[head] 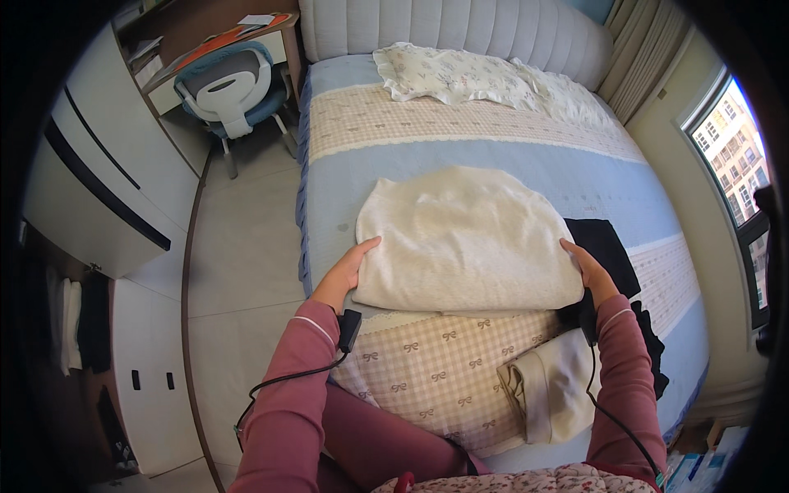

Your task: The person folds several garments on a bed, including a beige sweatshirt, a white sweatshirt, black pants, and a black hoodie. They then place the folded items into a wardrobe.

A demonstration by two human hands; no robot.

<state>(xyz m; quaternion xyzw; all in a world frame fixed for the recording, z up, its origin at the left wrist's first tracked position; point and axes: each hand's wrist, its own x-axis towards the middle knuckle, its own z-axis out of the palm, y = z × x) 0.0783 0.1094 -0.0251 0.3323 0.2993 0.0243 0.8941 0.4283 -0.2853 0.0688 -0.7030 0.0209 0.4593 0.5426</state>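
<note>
A cream fabric garment (pixel 462 246), partly folded with its near edge straight, lies over the bed in front of me. My left hand (pixel 352 265) grips its left side, thumb on top and fingers hidden beneath. On the opposite side, my right hand (pixel 585 265) holds the edge the same way. Black folded clothing (pixel 601 246) lies beside and partly behind my right hand. Nearer to me, a folded beige garment (pixel 548 388) rests by my right forearm on the checked, bow-patterned bedspread (pixel 425 363).
Frilled floral pillows (pixel 456 77) lie by the padded headboard (pixel 456 28). To the left are a desk chair (pixel 231 92), a desk (pixel 209 46) and a white wardrobe (pixel 148 345) with one part open on hanging clothes (pixel 71 320). A window (pixel 730 148) is at right. Cables run along both my forearms.
</note>
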